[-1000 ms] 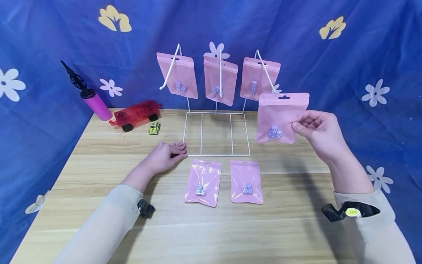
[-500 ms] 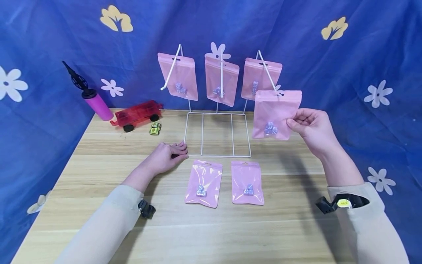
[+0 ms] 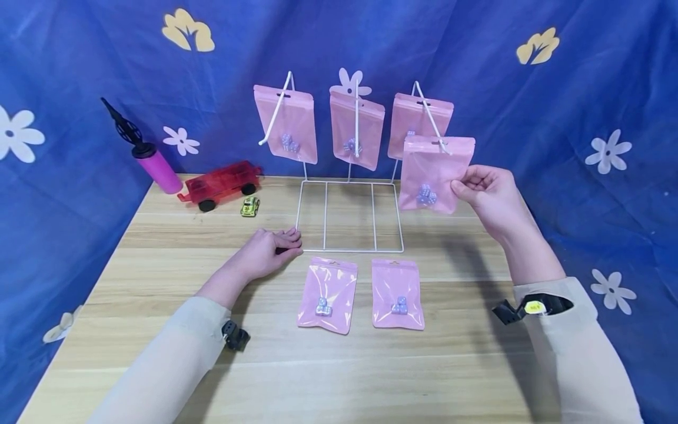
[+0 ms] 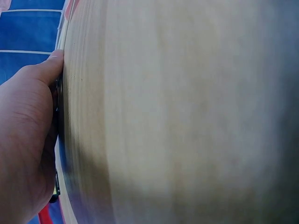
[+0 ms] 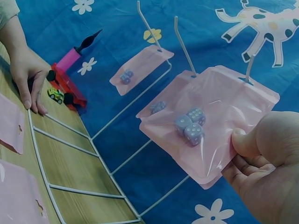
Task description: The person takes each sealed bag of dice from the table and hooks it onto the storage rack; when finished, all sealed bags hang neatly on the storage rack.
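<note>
My right hand (image 3: 489, 197) pinches the right edge of a pink zip bag (image 3: 418, 168) between thumb and fingers. Lilac dice (image 5: 190, 125) show through it. The tip of the right hook (image 3: 438, 138) of the white wire rack (image 3: 349, 251) comes through the bag's hang hole. Behind it another pink bag (image 3: 397, 118) hangs on that hook, partly hidden. One bag (image 3: 272, 121) hangs on the left hook, another (image 3: 341, 126) on the middle hook. My left hand (image 3: 265, 253) holds the rack's front left corner on the table, thumb and fingers at the wire.
Two pink bags with dice, a left one (image 3: 339, 282) and a right one (image 3: 389, 280), lie flat before the rack. At the back left are a purple pump (image 3: 159, 171), a red toy trailer (image 3: 222, 182) and a small yellow-green toy car (image 3: 250, 206). A blue curtain (image 3: 477, 59) hangs behind.
My right hand has moved left and up with the bag, bringing its hang hole over the right hook's tip. My left hand has stayed at the rack corner.
</note>
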The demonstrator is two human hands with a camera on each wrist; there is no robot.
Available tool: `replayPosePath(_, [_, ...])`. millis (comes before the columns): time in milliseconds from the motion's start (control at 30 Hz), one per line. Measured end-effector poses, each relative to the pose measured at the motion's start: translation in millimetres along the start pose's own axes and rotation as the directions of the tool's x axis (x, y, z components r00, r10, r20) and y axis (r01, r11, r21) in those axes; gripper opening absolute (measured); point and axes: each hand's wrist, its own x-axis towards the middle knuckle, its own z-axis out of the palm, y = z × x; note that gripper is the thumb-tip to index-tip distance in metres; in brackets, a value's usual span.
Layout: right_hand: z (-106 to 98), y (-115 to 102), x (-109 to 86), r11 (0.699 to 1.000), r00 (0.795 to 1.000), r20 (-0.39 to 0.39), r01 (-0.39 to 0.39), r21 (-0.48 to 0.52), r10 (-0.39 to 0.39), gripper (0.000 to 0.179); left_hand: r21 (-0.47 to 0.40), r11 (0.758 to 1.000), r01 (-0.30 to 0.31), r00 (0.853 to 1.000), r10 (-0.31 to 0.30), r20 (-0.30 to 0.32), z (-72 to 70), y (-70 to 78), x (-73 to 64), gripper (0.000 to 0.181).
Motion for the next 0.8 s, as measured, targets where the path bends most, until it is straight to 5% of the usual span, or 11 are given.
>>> replayPosePath(367, [6, 6, 20.8, 0.999, 0.998, -0.052, -0.036, -0.011, 0.035, 0.006, -0.007, 1.0, 0.005, 1.0, -0.005, -0.002, 0.6, -1.5, -0.4, 0.028])
replayPosePath(800, [4, 8, 21.6, 0.998, 0.995, -0.07, -0.064, 0.014, 0.065, 0.005, 0.002, 1.0, 0.006, 1.0, -0.006, 0.0, -0.3, -0.3, -0.6, 0.029])
